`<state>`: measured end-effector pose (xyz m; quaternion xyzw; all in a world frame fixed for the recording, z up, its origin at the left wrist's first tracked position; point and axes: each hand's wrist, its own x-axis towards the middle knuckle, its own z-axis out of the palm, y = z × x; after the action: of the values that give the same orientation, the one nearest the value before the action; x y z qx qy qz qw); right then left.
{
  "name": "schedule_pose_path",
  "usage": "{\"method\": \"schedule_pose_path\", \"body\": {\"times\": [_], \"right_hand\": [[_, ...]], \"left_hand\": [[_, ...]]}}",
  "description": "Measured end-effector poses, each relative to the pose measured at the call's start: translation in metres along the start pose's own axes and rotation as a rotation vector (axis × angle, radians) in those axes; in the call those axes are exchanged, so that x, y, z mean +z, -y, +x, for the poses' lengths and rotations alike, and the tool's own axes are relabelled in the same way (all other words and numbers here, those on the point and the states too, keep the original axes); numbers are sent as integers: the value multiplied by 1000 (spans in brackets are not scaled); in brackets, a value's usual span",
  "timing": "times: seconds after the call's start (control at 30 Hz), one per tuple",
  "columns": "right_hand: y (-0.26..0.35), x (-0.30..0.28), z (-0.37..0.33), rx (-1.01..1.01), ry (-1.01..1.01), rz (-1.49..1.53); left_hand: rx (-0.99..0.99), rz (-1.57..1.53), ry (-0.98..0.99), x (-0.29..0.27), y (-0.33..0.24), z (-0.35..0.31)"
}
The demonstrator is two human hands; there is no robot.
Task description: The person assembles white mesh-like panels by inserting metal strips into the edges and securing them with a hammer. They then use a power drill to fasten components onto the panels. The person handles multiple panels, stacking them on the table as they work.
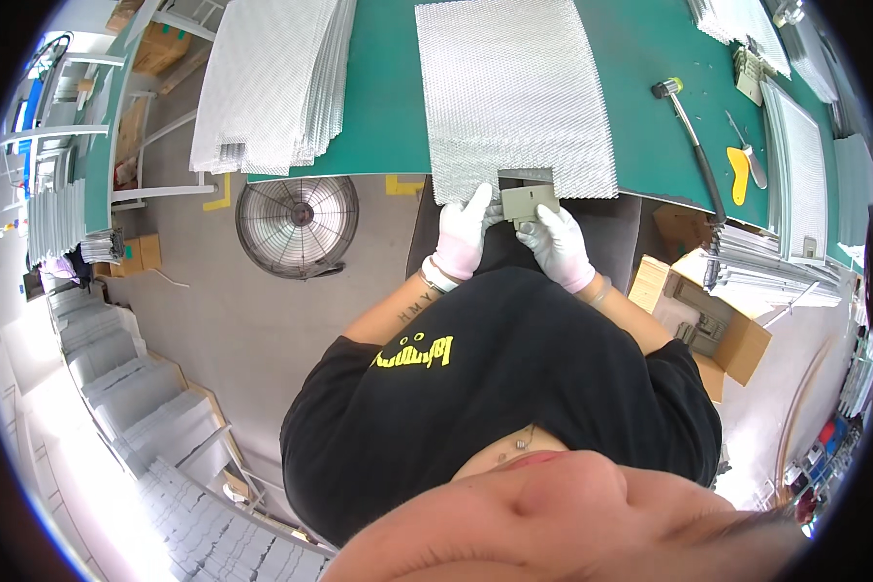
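Observation:
A silver expanded-mesh sheet (514, 87) lies on the green table, its near end reaching past the table edge. That end has a rectangular cut-out, and a small grey-beige plate (530, 202) sits at it. My right hand (559, 250), in a white glove, pinches the plate's right side between thumb and fingers. On the left, my gloved left hand (464, 233) grips the mesh sheet's near edge beside the cut-out, with its fingers partly hidden. Whether its fingertips also touch the plate, I cannot tell.
A stack of mesh sheets (267, 87) lies at the table's left. To the right are a mallet (694, 136), a yellow-handled tool (739, 175) and more sheets (795, 165). An open carton (718, 335) stands below right; a round fan (298, 228) is on the floor.

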<state>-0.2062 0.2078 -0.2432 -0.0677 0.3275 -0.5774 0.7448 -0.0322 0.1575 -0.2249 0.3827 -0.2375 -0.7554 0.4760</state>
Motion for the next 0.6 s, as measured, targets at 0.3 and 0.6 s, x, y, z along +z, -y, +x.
{"method": "schedule_pose_path", "body": {"times": [0.3, 0.6], "right_hand": [[8, 11, -5, -10, -98, -237], [13, 20, -2, -16, -104, -416]], "left_hand": [[11, 107, -69, 7, -3, -4], [-33, 167, -20, 0, -4, -4]]}}
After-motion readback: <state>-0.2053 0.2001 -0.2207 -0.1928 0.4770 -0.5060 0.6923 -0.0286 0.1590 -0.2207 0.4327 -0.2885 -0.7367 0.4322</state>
